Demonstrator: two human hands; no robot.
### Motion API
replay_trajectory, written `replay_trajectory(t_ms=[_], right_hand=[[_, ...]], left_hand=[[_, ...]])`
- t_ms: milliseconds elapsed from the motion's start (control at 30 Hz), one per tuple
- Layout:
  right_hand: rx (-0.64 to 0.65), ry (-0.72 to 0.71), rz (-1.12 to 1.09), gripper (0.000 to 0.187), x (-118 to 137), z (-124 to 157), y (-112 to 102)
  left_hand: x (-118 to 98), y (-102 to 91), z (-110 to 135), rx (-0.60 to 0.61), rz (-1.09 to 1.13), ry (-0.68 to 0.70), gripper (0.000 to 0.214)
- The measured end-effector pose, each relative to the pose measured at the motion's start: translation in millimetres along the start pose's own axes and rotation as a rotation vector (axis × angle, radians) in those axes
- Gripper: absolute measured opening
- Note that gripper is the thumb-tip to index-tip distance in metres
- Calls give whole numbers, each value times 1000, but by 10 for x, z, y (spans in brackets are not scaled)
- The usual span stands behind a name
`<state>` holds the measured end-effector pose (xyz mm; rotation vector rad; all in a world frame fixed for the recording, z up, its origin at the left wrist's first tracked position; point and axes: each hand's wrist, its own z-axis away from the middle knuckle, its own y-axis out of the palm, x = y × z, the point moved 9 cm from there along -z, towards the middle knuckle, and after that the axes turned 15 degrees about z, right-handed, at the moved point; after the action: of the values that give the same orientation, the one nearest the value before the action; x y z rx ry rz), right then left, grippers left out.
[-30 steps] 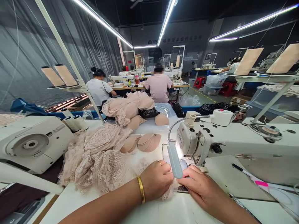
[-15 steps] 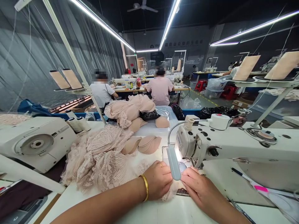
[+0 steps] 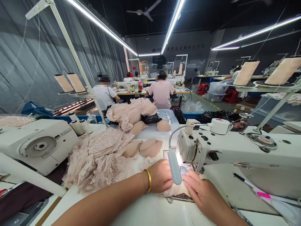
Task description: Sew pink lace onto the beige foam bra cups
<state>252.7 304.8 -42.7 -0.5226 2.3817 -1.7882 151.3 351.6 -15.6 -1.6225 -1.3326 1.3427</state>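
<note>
My left hand, with a gold bangle and a ring, has its fingers curled on beige lace fabric at the sewing machine's bed. From the other side my right hand pinches the same piece, its fingertips close to the needle area. A grey lamp head on a bendy neck hides the fingertips of the left hand and part of the cloth. Just beyond is the white head of the sewing machine, its light shining downward. The needle itself cannot be made out.
Left of my hands lies a heap of beige lace, with stacked bra cups beside it. A second machine stands at far left. Right are a pen and white scissors. Two people sit ahead.
My left hand has moved slightly forward, away from me, and more of the fabric and the metal plate edge shows below it. My right hand stays nearly in place. The view has tilted slightly.
</note>
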Motion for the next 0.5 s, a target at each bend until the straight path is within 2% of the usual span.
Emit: replay_trajectory(t_ms=[267, 500], right_hand=[[-4, 53, 9, 33, -72, 39, 89], [-38, 31, -22, 29, -29, 0, -39]], left_hand=[[-11, 5, -46, 13, -23, 55, 9], [119, 16, -67, 61, -22, -11, 10]])
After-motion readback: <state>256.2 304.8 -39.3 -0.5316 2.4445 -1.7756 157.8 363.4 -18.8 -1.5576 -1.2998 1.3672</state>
